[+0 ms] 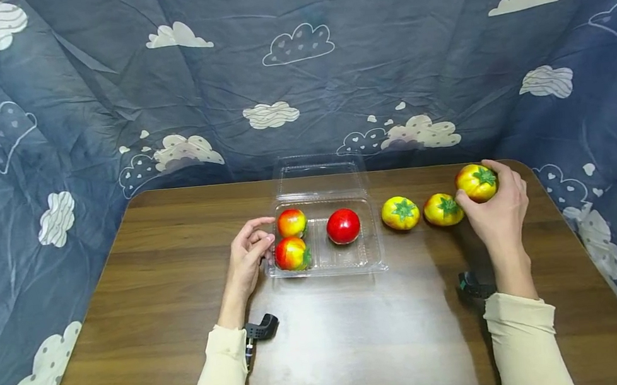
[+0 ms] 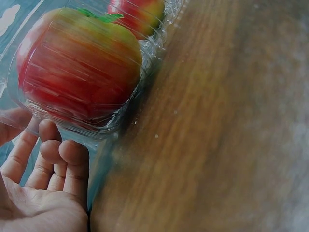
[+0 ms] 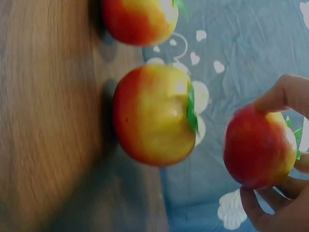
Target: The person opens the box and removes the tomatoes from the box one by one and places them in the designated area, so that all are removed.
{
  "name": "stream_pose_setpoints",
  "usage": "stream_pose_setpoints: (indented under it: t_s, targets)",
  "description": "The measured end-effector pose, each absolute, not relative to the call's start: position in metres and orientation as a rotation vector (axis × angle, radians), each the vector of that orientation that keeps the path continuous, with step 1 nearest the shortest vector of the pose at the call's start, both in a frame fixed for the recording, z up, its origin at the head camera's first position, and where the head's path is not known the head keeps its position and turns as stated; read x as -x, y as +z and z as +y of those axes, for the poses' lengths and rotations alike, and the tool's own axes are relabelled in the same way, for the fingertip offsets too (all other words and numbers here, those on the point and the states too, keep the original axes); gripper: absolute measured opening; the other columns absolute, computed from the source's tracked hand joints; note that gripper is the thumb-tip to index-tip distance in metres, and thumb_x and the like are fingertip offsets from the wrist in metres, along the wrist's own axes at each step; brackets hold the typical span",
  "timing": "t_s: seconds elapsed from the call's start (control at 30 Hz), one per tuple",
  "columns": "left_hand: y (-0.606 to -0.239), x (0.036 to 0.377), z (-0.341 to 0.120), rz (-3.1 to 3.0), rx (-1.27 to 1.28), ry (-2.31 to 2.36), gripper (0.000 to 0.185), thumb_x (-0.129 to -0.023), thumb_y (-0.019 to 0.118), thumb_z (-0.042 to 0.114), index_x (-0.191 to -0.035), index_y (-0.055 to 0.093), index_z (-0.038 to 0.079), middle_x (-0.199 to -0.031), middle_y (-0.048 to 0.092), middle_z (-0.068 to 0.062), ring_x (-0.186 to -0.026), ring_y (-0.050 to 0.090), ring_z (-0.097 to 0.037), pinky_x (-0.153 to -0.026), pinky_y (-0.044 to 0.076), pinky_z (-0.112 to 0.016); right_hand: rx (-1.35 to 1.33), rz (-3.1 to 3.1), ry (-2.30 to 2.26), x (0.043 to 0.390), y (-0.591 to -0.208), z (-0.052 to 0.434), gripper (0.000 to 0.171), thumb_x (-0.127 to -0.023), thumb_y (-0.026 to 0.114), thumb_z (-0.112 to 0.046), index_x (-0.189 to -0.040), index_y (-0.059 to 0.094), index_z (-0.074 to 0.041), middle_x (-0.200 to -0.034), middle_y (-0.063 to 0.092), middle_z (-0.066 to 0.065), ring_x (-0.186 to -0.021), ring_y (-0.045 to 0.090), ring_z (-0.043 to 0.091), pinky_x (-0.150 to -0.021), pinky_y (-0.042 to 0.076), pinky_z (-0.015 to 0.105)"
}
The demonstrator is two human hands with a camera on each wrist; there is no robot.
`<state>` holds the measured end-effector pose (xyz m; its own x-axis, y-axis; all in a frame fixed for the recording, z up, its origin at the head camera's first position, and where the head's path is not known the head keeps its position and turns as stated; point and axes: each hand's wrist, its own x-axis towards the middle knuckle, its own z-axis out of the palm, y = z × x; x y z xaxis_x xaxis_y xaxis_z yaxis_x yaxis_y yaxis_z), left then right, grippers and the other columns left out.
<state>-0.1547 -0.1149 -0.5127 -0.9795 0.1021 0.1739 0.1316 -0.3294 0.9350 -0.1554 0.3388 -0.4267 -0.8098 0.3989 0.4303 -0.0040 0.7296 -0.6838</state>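
Holding a yellow-red tomato (image 1: 477, 182) lifted at the far right of the bench (image 1: 151, 312), the right hand (image 1: 496, 212) curls its grip round it, while the clear tray (image 1: 351, 262) lies well to its left, beside the relaxed, empty left hand (image 1: 247, 260).

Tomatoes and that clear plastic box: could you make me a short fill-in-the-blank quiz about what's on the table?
1. The clear plastic clamshell box holds ____ tomatoes.
2. The right hand holds a yellow-red tomato with a green stalk in its grip, raised off the brown wooden ____.
3. Between the box and that hand, ____ yellow tomatoes lie on the wood.
4. The left hand rests at the box's ____ side.

Missing words: three; table; two; left
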Motion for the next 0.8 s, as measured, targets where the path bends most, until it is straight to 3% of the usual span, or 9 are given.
stream_pose_setpoints:
  t_s: [0.8]
  targets:
    - [-0.513, 0.155, -0.114, -1.831, 0.313, -2.498, 0.035, -0.093, 0.060, -0.004, -0.127, 0.055, -0.007, -0.074, 0.052, -0.017, -0.054, 0.043, -0.023, -0.043, 0.046, -0.026, 0.464, -2.569, 0.963, 0.156, -0.456, 0.368, 0.072, -0.083, 0.072, -0.019, -0.146, 0.042, -0.005, -0.138, 0.047, 0.027, -0.130, 0.035, 0.045, -0.109, 0.022, 0.059]
